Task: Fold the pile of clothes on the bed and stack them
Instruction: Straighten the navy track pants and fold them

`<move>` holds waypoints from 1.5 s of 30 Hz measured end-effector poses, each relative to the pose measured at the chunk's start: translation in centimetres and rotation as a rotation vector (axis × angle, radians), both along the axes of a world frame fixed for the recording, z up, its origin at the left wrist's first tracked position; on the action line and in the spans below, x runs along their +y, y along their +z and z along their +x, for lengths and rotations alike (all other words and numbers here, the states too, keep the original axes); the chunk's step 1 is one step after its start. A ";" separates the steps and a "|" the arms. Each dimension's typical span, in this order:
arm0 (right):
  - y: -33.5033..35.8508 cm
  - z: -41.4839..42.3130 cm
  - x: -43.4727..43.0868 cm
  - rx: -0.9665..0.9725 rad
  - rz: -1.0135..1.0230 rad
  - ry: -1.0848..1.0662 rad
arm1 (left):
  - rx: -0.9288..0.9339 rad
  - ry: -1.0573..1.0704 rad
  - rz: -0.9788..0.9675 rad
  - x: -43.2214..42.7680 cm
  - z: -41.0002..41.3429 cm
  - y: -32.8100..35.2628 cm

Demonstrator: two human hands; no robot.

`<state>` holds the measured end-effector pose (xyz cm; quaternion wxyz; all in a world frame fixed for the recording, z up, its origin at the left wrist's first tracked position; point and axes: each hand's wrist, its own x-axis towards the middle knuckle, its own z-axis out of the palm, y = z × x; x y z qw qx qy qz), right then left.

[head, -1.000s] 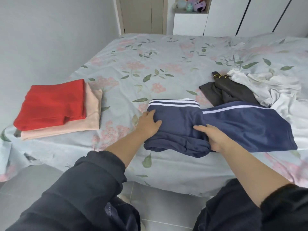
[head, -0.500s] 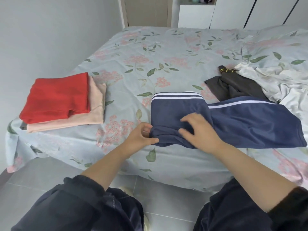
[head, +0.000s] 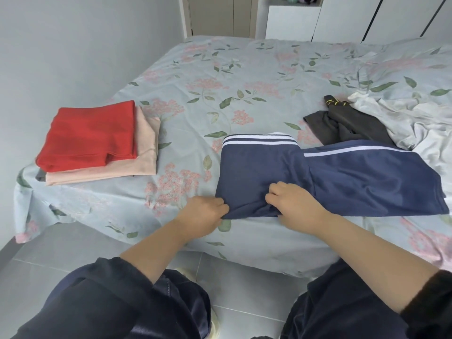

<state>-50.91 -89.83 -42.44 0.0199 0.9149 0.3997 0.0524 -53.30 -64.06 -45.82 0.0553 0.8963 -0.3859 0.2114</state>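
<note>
A navy garment with white stripes point(head: 342, 177) lies partly folded at the bed's near edge, its left part doubled over. My left hand point(head: 204, 212) pinches its near left corner. My right hand point(head: 296, 204) grips the bunched near edge beside it, fingers curled into the cloth. On the left, a folded red piece point(head: 90, 134) sits on top of a folded pink piece point(head: 144, 155). A dark grey garment point(head: 347, 128) and a crumpled white garment point(head: 415, 123) lie unfolded at the right, behind the navy one.
The floral bedsheet point(head: 244, 89) covers the bed. A grey wall runs along the left, white wardrobes point(head: 342, 18) stand beyond the bed's far end. Grey floor tiles point(head: 244, 302) lie between my legs and the bed.
My left hand slid from the folded part's top down to its near left corner. My right hand moved left along the near edge and now grips it close to the left hand.
</note>
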 end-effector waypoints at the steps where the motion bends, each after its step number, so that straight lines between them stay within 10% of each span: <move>1: -0.4 0.0 -0.7 0.112 -0.038 -0.033 | 0.106 -0.002 -0.003 0.2 -0.3 0.0; 4: 0.1 0.2 -1.5 0.492 0.302 -0.217 | 0.330 0.197 -0.298 0.2 -0.2 0.8; 7: 0.5 1.4 -1.6 0.310 0.614 -0.286 | 0.253 0.363 -0.548 -1.6 1.7 2.2; 12: -3.1 2.9 -2.4 0.249 0.077 -0.376 | 0.474 0.479 -0.020 -6.0 4.6 -0.1; 15: -4.0 4.7 -4.7 0.336 0.100 -0.706 | 0.518 0.553 0.036 -6.4 4.5 -2.4; 22: -4.5 4.5 -4.8 0.391 0.306 -0.782 | 0.745 0.798 -0.803 -5.9 6.0 -0.3; 28: -5.0 4.2 -4.4 0.320 0.218 -0.793 | 1.428 0.794 -1.243 -4.3 8.7 2.2; 45: -3.4 3.9 14.8 0.586 0.249 -0.477 | 0.870 1.058 -0.954 12.0 6.3 10.1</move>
